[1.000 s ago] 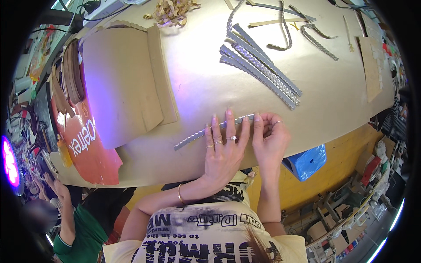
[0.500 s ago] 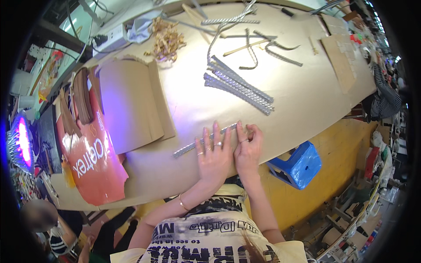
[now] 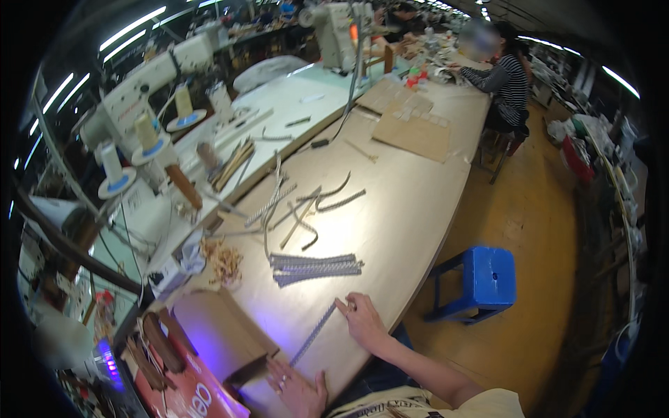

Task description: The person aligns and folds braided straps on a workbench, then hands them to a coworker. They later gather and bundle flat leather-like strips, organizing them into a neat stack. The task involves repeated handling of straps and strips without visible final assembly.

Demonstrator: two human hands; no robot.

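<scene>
Straps (image 3: 164, 343) are lying on red packaging (image 3: 185, 391). The right hand (image 3: 364, 324) is pinching the braid (image 3: 313, 336), its axis slanting away rightward; the left hand (image 3: 298, 391) is lying spread.

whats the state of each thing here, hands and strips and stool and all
grey strip: laid out, nearly straight
left hand: spread open by the strip's lower end
right hand: curled at its upper end, exact grip unclear
strip bundle: lying flat
tan scraps: heaped
blue stool: upright, unoccupied
thread cones: upright
</scene>
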